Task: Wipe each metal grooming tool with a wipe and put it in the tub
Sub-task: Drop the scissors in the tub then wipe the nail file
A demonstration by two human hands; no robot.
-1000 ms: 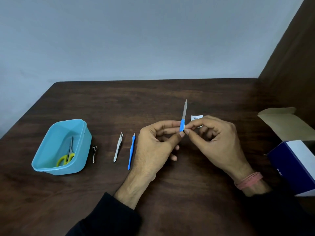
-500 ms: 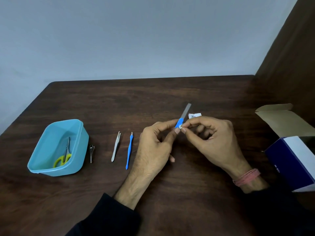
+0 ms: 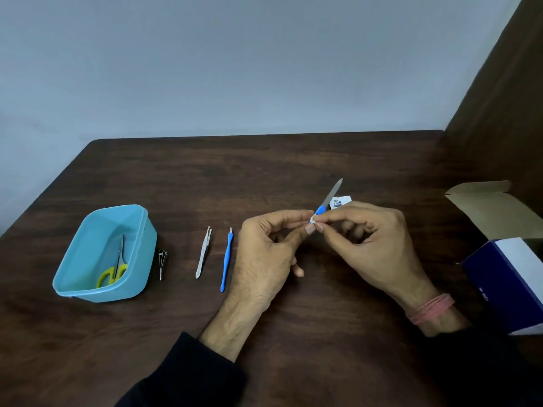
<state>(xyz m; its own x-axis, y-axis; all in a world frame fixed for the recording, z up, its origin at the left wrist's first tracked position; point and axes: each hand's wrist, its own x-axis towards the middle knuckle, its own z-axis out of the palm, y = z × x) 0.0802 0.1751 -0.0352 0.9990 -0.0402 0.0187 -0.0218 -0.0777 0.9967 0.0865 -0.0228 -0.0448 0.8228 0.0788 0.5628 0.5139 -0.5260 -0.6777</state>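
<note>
My left hand (image 3: 266, 254) pinches the blue handle of a metal nail file (image 3: 330, 196), whose blade slants up and to the right. My right hand (image 3: 373, 245) pinches a small white wipe (image 3: 312, 220) against the handle's lower end. A light blue tub (image 3: 138, 230) stands at the left with yellow-handled scissors (image 3: 114, 268) inside. On the table lie a nail clipper (image 3: 162, 259), steel tweezers (image 3: 204, 252) and a blue-handled cuticle tool (image 3: 226, 259).
A torn white wipe packet (image 3: 340, 201) lies behind my right hand. An open blue and white carton (image 3: 511, 271) sits at the right edge, its brown flap raised. A dark wooden panel rises at the far right.
The file's blade has tipped from nearly upright to slanting right. My right fingers with the wipe have stayed at the blue handle's lower end. The view has shifted slightly.
</note>
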